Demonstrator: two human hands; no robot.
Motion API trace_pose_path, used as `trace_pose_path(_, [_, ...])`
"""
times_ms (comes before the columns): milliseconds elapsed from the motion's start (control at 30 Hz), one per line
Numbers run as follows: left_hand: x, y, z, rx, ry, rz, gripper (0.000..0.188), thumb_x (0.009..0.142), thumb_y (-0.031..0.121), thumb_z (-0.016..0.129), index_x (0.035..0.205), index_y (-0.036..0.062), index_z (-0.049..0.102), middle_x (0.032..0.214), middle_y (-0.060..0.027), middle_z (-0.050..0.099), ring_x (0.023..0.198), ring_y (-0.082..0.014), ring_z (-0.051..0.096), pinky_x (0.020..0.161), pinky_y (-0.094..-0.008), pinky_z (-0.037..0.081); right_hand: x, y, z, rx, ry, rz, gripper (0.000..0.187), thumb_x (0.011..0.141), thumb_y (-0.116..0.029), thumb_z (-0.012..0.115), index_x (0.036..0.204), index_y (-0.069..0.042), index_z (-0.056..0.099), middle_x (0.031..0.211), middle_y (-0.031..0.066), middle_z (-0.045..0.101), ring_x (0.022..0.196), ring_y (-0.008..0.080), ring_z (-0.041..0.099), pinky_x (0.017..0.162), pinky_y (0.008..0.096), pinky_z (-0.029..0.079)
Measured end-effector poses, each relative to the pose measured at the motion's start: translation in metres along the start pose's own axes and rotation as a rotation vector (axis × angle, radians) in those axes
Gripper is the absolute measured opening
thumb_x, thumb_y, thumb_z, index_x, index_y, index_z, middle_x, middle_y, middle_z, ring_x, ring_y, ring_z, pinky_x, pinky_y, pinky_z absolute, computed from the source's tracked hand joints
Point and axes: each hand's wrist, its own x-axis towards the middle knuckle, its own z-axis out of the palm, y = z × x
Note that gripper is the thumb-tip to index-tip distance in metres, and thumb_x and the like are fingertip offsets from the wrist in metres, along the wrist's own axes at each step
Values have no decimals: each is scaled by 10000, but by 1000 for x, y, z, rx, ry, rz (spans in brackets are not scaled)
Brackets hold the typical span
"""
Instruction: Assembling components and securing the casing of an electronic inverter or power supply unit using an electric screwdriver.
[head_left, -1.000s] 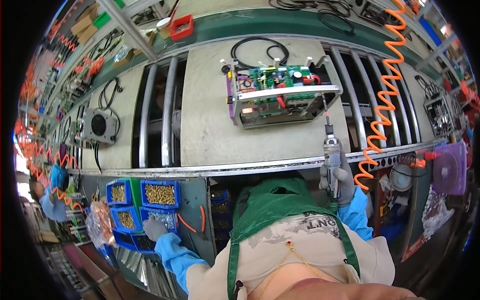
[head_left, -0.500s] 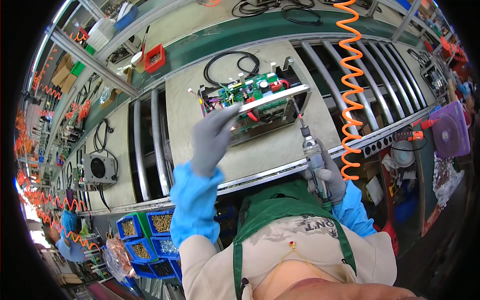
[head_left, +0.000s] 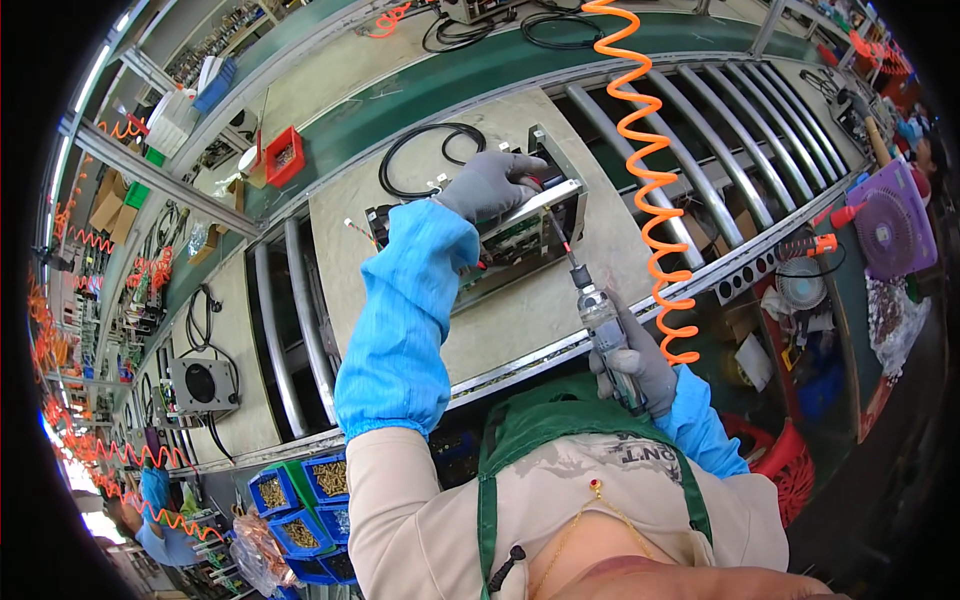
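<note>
A metal chassis [head_left: 567, 196] with a green circuit board [head_left: 515, 243] sits on a pale board on the roller line. Over its top reaches my left hand [head_left: 490, 187], grey-gloved, its fingers bent and closed near the bar's right end; what they pinch is hidden. My right hand [head_left: 648, 368], also gloved, is wrapped around a power screwdriver [head_left: 603, 325]. The screwdriver's long bit points up and away, its tip at the front face of the chassis's metal bar. Contact at the tip is too small to confirm.
An orange coiled hose [head_left: 650, 180] hangs right of the chassis. Behind it lies a black cable [head_left: 385, 165]. Metal rollers [head_left: 715, 205] flank the pale board [head_left: 345, 235]. Blue bins of screws [head_left: 300, 530] stand at lower left, a red bin [head_left: 284, 157] at far left, a purple fan [head_left: 893, 225] at right.
My left hand has moved right and away from me, from the bar's left part to its right end, covering much of the circuit board. The right hand keeps its grip on the screwdriver.
</note>
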Motion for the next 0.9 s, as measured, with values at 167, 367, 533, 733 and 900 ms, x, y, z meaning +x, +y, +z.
trace_pose_path(167, [9, -1, 0, 47, 20, -18, 386, 744, 98, 667, 1130, 90, 637, 983, -113, 680, 876, -177, 634, 800, -273, 476, 1, 0, 2, 6, 1, -11, 958, 657, -49, 574, 1468, -167, 76, 754, 138, 563, 491, 187, 549, 465, 292, 467])
trace_pose_path(367, [6, -6, 1, 1, 10, 15, 368, 731, 71, 641, 1099, 86, 654, 971, -111, 684, 871, -171, 637, 792, -275, 483, 0, 1, 6, 2, 9, -13, 958, 659, -47, 580, 1467, -166, 80, 751, 133, 563, 483, 181, 543, 454, 285, 459])
trace_pose_path(533, [-12, 2, -2, 25, -71, 15, 407, 720, 68, 620, 1125, 98, 639, 1016, -105, 674, 896, -198, 637, 819, -290, 477, -1, 0, 7, -8, 15, -20, 953, 660, -48, 581, 1467, -163, 87, 753, 128, 562, 484, 178, 544, 450, 284, 456])
trace_pose_path(733, [-23, 1, 8, 234, 32, 226, 555, 693, 73, 620, 1242, 113, 548, 1083, -113, 649, 951, -234, 632, 874, -307, 470, -5, -1, 12, -18, 34, -17, 944, 669, -66, 580, 1468, -170, 88, 758, 122, 561, 487, 174, 545, 449, 279, 455])
trace_pose_path(900, [-18, -10, 8, 124, -11, 211, 567, 691, 53, 613, 1249, 113, 541, 1094, -103, 650, 967, -206, 635, 868, -290, 473, -7, 4, 13, 183, -43, -45, 910, 706, -119, 580, 1469, -202, 90, 781, 112, 559, 498, 173, 553, 458, 287, 474])
